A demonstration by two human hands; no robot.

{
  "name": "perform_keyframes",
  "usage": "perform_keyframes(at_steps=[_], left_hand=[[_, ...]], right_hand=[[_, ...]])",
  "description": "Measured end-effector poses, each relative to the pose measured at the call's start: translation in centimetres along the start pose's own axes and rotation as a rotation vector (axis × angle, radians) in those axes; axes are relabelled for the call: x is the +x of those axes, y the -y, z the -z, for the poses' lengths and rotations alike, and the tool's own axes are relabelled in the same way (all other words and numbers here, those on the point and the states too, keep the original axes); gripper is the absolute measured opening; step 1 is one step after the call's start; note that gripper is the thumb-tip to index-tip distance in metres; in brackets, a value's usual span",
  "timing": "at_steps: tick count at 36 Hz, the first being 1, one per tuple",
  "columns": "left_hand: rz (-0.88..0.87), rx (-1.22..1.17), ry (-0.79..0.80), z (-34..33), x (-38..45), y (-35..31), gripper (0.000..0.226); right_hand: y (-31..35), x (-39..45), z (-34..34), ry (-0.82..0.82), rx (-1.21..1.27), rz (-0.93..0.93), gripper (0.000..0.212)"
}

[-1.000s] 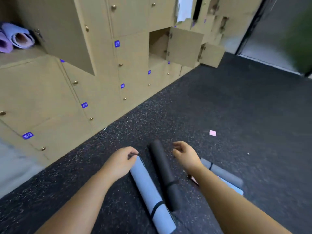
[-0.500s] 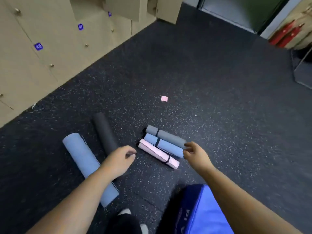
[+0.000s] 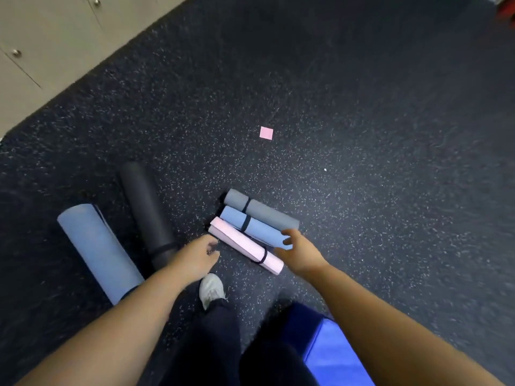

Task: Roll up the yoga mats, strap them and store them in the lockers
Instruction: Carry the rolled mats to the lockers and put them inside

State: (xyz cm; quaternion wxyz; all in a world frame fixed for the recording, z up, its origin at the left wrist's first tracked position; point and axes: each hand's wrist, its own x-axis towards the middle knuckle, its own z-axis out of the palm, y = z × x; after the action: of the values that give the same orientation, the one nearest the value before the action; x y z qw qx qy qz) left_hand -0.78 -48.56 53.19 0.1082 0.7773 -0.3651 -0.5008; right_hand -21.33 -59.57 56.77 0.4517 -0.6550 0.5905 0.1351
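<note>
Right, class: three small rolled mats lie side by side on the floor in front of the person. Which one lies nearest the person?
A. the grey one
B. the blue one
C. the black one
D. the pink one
D: the pink mat is the nearest of the row, with the blue mat behind it and the grey mat farthest; the black mat lies apart to the left.

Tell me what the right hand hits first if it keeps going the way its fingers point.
Probably the blue rolled mat: the right hand hovers with its fingertips over that mat's near end, though height above it is unclear.
</note>
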Motion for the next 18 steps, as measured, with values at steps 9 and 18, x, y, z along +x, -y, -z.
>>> perform_keyframes(at_steps=[9,18], left_hand=[[0.072,-0.038,-0.060,-2.2,9.2,-3.3,0.041],[0.425,-0.276,-0.102,-12.4,16.9,0.4,0.048]], right_hand=[[-1.0,10.1,1.9,0.028,0.001,0.007,0.057],[-9.2,21.6,1.4,0.196,-0.207,-0.042,0.061]])
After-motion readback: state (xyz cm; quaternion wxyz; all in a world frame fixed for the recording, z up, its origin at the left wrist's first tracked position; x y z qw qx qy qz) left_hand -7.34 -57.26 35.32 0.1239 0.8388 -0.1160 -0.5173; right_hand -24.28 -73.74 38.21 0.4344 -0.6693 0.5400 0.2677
